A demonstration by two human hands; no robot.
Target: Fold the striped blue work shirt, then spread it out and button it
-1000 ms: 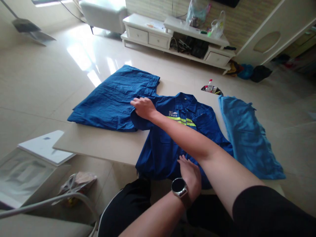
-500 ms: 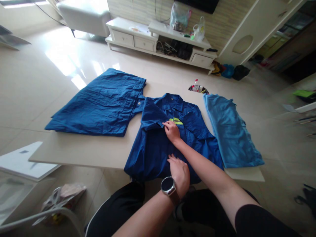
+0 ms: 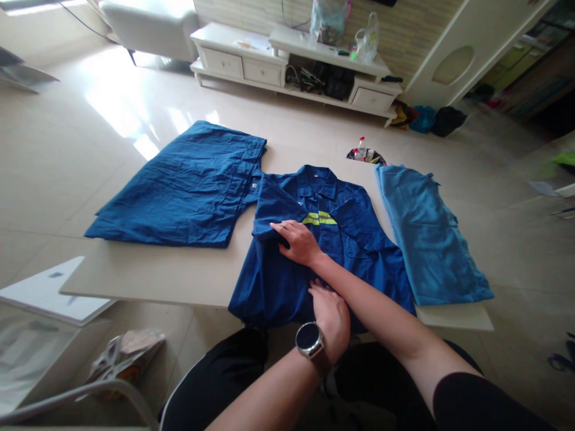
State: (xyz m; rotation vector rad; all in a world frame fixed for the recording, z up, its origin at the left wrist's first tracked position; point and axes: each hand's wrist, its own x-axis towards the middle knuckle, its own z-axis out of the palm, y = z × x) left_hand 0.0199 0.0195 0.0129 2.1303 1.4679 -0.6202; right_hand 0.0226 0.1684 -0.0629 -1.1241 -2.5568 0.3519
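Fingers of the right hand [image 3: 299,242] spread wide and flat on the folded sleeve [image 3: 274,209] of a navy work jacket [image 3: 278,293], which lies at twelve o'clock on a pale board [image 3: 148,269]. The left hand's [image 3: 330,317] fingers rest together, ungripping; flat pressure keeps the fold smooth.

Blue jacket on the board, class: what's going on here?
A person is working on a blue work jacket with a reflective stripe, laid on a pale board. Their right hand presses the folded-over sleeve, and their left hand lies flat on the lower front. Folded garments lie on either side: dark blue, lighter blue.
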